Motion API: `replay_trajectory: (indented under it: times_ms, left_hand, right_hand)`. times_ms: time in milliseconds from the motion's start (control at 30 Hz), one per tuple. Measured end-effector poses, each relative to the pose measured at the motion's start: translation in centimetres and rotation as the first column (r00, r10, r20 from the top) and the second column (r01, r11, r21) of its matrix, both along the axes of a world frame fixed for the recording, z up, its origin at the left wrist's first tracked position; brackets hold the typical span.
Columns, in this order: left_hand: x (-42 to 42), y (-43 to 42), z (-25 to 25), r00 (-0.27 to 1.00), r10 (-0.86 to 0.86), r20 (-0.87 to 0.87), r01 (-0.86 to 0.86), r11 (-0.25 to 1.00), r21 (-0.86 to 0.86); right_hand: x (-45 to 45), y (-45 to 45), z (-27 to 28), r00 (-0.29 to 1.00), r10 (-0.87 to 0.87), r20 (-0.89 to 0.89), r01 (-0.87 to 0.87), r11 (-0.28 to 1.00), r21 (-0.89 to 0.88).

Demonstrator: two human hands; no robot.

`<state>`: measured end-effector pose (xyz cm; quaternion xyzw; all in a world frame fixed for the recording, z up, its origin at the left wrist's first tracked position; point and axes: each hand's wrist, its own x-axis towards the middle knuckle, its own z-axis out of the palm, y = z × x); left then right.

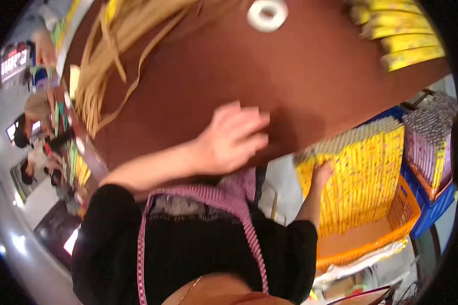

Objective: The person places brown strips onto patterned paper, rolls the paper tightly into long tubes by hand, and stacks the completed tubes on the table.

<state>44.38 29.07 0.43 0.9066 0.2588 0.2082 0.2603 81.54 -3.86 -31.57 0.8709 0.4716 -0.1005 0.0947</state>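
My left hand (234,137) hovers over the brown tabletop (320,66), palm down and fingers spread, with nothing in it. My right hand (322,174) is at the left part of a tightly packed row of long, slim yellow printed packs (361,178) with greyish ends. It touches the packs, but its fingers are small and blurred, so whether they grip one cannot be told. The packs stand in an orange plastic basket (409,203) to my right, beside the table edge.
Long tan strips (132,35) lie at the table's upper left. A white tape roll (267,15) sits at the far side, with yellow bundles (407,33) at the upper right. A blue crate (432,211) with more packs stands beyond the basket. Several people (38,109) are at the left.
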Motion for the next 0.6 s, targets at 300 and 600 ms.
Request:
replay_trajectory:
  times_ms: [300,600]
  left_hand:
    - [-20.5,-4.9,2.0,0.851,0.478,-0.215,-0.487,0.873,0.013]
    - [-34.0,-23.8,4.2,0.157,0.973,-0.171,-0.952,0.196,0.237]
  right_hand:
    - [-6.7,3.9,4.5,0.795,0.069,-0.602,-0.062,0.998,0.033]
    - [-9.9,9.1,11.4,0.562,0.248,-0.789,-0.444,0.895,-0.035]
